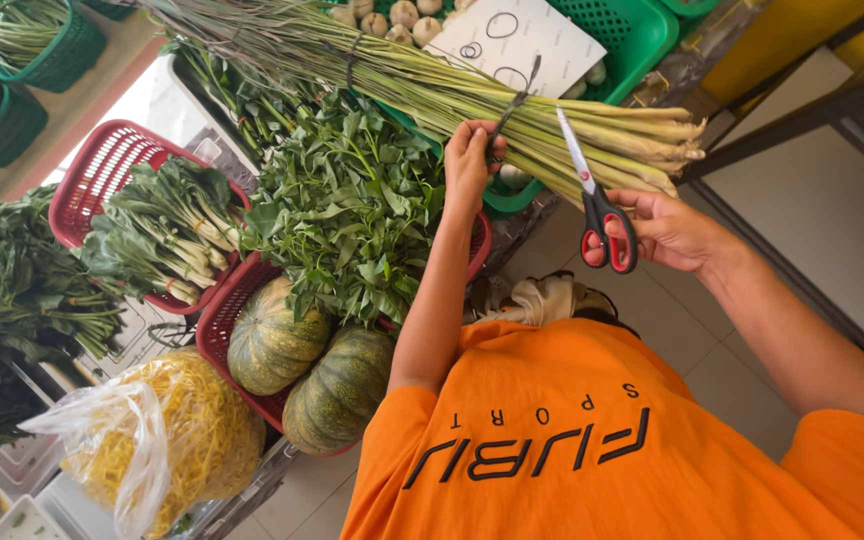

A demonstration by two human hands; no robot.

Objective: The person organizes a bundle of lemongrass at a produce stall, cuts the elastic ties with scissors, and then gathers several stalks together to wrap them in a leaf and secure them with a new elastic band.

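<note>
A long bundle of pale green lemongrass stalks (552,110) lies across the green basket (642,40). My left hand (470,160) reaches up to it and pinches a dark tie (512,105) that wraps the stalks. My right hand (667,230) holds scissors (597,205) with red and black handles. The blades are closed and point up, with their tip touching the lemongrass just right of the tie. My orange shirt (592,440) fills the lower part of the view.
A heap of leafy greens (347,200) and two striped green pumpkins (307,365) sit in a red basket (214,330). Another red basket (102,165) holds stalky greens (167,230). A clear bag of yellow strands (167,435) lies lower left. A white sheet with rubber bands (527,35) lies above.
</note>
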